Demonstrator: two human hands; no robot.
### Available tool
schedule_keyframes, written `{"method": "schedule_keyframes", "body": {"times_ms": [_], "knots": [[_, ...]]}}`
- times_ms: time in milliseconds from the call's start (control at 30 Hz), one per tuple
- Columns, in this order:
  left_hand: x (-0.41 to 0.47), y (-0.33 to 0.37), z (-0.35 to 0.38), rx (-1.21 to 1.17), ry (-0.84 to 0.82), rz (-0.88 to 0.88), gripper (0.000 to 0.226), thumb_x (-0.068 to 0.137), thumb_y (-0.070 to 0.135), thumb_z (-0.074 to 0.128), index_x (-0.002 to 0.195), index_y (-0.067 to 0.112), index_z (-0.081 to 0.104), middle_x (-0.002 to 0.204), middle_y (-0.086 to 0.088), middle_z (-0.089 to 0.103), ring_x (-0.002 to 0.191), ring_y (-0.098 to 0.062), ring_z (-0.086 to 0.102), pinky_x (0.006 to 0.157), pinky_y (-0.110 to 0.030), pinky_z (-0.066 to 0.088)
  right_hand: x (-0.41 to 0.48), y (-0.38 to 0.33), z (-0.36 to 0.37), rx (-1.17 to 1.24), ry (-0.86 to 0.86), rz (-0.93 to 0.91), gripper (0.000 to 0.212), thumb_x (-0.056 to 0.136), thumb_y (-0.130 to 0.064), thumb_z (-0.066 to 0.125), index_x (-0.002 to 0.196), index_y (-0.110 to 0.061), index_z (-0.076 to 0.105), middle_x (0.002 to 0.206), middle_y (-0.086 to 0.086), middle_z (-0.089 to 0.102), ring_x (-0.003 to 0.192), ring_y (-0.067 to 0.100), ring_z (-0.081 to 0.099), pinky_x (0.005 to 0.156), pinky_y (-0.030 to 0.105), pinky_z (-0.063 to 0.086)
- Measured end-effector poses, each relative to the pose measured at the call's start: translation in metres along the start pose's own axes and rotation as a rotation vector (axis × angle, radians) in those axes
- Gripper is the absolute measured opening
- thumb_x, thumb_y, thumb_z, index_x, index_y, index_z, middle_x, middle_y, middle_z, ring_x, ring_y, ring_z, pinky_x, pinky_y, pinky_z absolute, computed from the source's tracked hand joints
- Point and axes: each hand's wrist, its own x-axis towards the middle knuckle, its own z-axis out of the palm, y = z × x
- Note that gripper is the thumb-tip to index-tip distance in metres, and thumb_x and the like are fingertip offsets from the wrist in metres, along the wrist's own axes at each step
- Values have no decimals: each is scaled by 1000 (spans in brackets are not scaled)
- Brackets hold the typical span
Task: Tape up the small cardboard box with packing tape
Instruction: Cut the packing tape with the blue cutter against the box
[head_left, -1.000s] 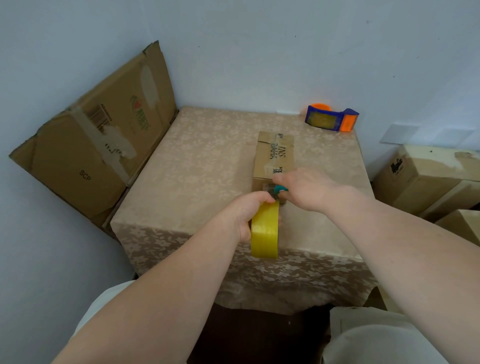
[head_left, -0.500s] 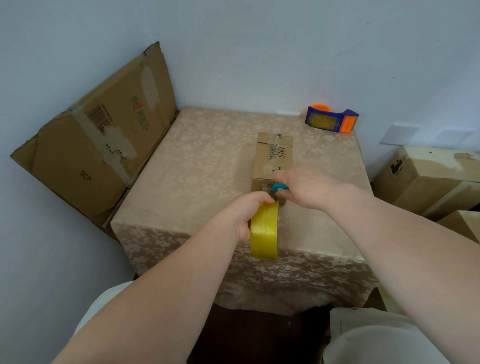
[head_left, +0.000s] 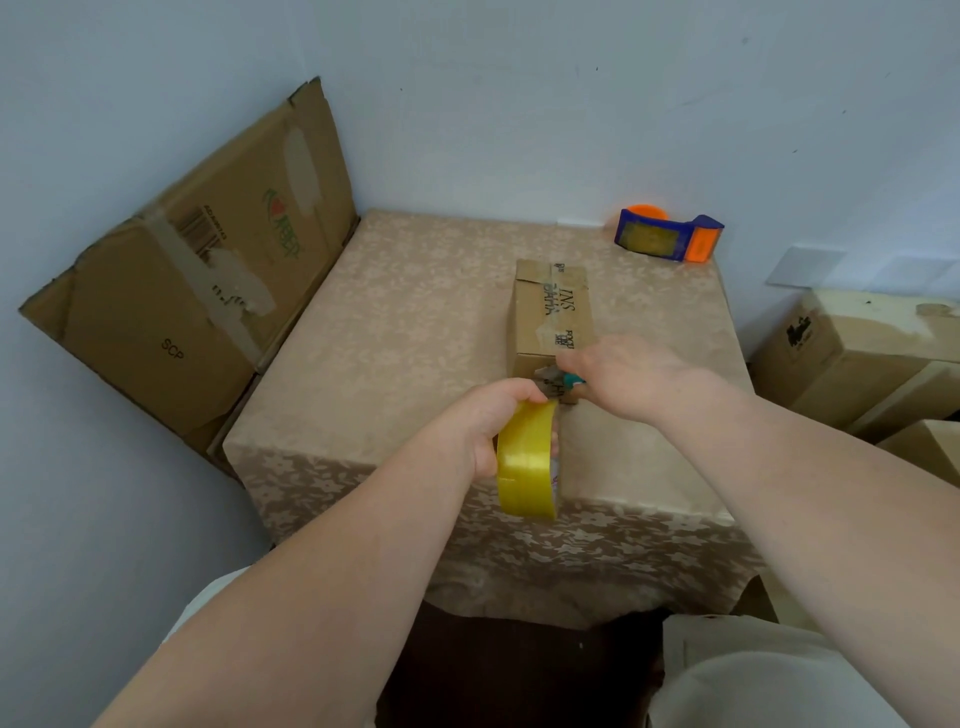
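Note:
The small cardboard box (head_left: 548, 312) lies on the table (head_left: 415, 332), its long side pointing away from me, with clear tape along its top. My left hand (head_left: 488, 423) grips a yellow roll of packing tape (head_left: 525, 460), held upright just in front of the box's near end. My right hand (head_left: 623, 376) is closed around a small teal-handled tool (head_left: 571, 382), likely scissors or a cutter, at the box's near end, where the tape runs from roll to box. The tool's blade is mostly hidden.
A blue and orange tape dispenser (head_left: 667, 236) sits at the table's far right corner. A large flattened carton (head_left: 192, 291) leans against the left wall. Several cardboard boxes (head_left: 852, 358) are stacked on the floor to the right. The table has a beige patterned cloth.
Almost nothing moved. Both hands hold the same place at the box's near end, with only slight shifts.

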Motion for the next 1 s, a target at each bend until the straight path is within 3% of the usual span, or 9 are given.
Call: {"method": "schedule_keyframes", "body": {"times_ms": [133, 300, 467, 533, 633, 733, 833, 900, 1000], "knots": [[-4, 5, -1, 0, -5, -20, 16, 87, 14, 51, 79, 2, 58, 60, -10, 58, 40, -18, 58, 48, -23, 53, 0, 4, -1, 45, 7, 30, 22, 93, -28, 49, 112, -19, 52, 107, 13, 63, 94, 33, 60, 70, 38, 47], [-9, 6, -4, 8, 18, -69, 17, 88, 16, 51, 79, 2, 58, 56, -9, 60, 50, -19, 56, 58, -28, 51, 2, 4, 0, 65, 9, 67, 25, 93, -30, 48, 116, -22, 51, 108, 12, 63, 95, 32, 60, 70, 37, 48], [-11, 2, -9, 74, 43, -83, 20, 87, 20, 56, 99, 4, 59, 79, -13, 60, 68, -23, 58, 76, -38, 51, -3, -1, -4, 85, 1, 100, 23, 94, -27, 47, 115, -17, 53, 106, 12, 63, 93, 30, 60, 64, 34, 40], [-14, 1, -11, 96, 38, -75, 17, 87, 19, 55, 96, 6, 59, 77, -12, 61, 66, -22, 59, 71, -36, 52, -6, -4, -5, 110, 2, 111, 24, 94, -26, 47, 115, -17, 54, 108, 13, 63, 95, 31, 60, 64, 32, 38], [-23, 0, -12, 102, 18, -52, 8, 89, 15, 53, 90, 8, 58, 57, -9, 65, 49, -19, 62, 51, -27, 54, -12, -9, -7, 175, -19, 111, 26, 94, -24, 47, 115, -14, 57, 112, 14, 62, 99, 31, 58, 65, 30, 35], [-30, -2, -13, 82, 4, 38, 9, 91, 10, 51, 98, 9, 57, 65, -10, 65, 48, -17, 62, 49, -25, 54, -17, -14, -5, 400, -48, 151, 26, 92, -17, 47, 115, -12, 57, 104, 14, 62, 91, 30, 59, 60, 28, 40], [-33, -4, -16, 73, 18, 161, 37, 90, 4, 51, 125, 16, 49, 84, -10, 62, 47, -11, 65, 47, -23, 55, -23, -21, -6, 842, -40, 267, 15, 87, -4, 43, 99, -11, 50, 79, 12, 62, 64, 24, 62, 49, 24, 45], [-38, -5, -16, 89, 9, 203, 45, 90, 3, 50, 132, 18, 45, 88, -9, 62, 48, -9, 66, 46, -21, 54, -29, -25, -8, 1052, 25, 325, 13, 86, 1, 41, 84, -12, 44, 70, 11, 61, 54, 20, 58, 45, 23, 45], [-44, -7, -16, 115, -2, 235, 49, 90, 4, 50, 136, 20, 43, 87, -9, 63, 52, -10, 67, 49, -21, 54, -36, -29, -9, 1197, 168, 353, 21, 85, 1, 44, 73, -15, 44, 73, 10, 60, 51, 18, 49, 44, 25, 41]]}}
